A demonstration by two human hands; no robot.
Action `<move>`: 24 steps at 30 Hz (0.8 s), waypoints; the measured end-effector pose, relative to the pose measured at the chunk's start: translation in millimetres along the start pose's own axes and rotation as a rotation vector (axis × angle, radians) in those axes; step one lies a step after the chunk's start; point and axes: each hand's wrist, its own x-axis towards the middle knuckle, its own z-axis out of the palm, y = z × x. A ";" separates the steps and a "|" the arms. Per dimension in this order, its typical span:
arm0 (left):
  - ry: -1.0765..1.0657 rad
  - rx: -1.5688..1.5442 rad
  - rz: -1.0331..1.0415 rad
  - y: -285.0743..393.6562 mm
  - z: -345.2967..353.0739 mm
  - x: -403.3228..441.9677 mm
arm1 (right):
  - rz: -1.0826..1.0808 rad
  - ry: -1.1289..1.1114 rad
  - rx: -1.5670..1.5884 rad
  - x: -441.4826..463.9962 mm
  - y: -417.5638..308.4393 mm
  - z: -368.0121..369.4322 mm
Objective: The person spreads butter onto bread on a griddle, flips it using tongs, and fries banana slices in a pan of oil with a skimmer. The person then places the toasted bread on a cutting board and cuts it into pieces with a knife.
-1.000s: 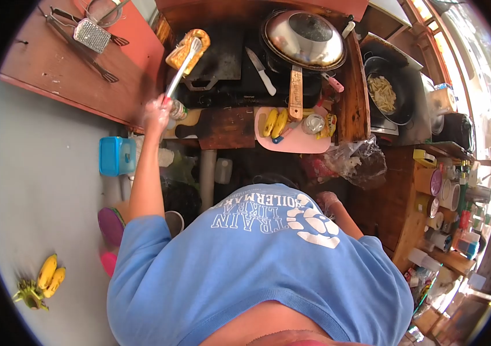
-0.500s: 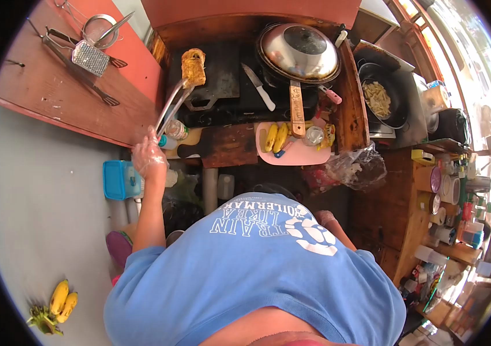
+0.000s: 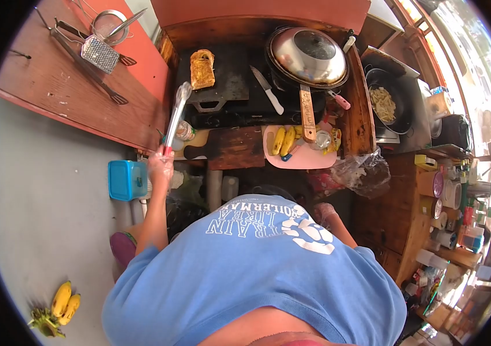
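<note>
My left hand, in a clear plastic glove, is closed around the lower end of metal tongs. The tongs' tips are together, beside the left edge of the black griddle and apart from the food. A browned, toast-like slice lies on the griddle's left part. Low beside my body hangs my right hand, also gloved; its fingers are too dark and partly hidden to make out. A knife with a white handle rests just right of the griddle.
A lidded pan stands right of the knife, a spatula handle in front of it. Bananas lie on a pink board. Farther right, a wok holds pale pieces. A jar stands near the tongs.
The toast-like slice, held up in the tongs before, now lies on the griddle, released. The tongs have closed and drawn back toward me. The whole view has shifted slightly.
</note>
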 end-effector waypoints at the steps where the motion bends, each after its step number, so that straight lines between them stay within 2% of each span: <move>1: 0.001 0.000 0.001 -2.5 4.2 -6.2 | -0.011 0.015 0.028 1.8 0.2 3.8; 3: -0.209 -0.990 -0.668 -2.0 12.7 -14.5 | -0.054 0.043 0.013 4.3 0.7 9.8; 4: -0.211 -0.990 -0.667 8.3 13.5 -14.0 | -0.093 0.063 -0.022 5.5 1.7 12.7; 7: -0.380 -1.244 -0.768 39.5 13.4 -9.5 | -0.204 0.058 -0.193 8.4 12.4 22.2; 9: -0.397 -1.295 -0.783 54.1 19.8 -3.7 | -0.306 0.013 -0.392 12.7 22.4 29.7; 10: -0.418 -1.345 -0.795 59.1 22.9 0.7 | -0.306 0.013 -0.391 14.3 25.6 34.7; 12: -0.424 -1.366 -0.802 57.0 36.0 11.8 | -0.187 0.009 -0.334 14.0 28.0 40.5; 16: -0.357 -1.328 -0.807 53.1 49.3 25.9 | -0.128 -0.076 -0.277 8.1 24.9 32.1; 18: -0.268 -1.323 -0.798 50.2 48.1 27.1 | -0.115 0.003 -0.287 3.9 22.3 30.8; 24: -0.309 -1.279 -0.810 48.6 31.8 17.2 | -0.274 0.152 -0.253 2.9 7.7 26.7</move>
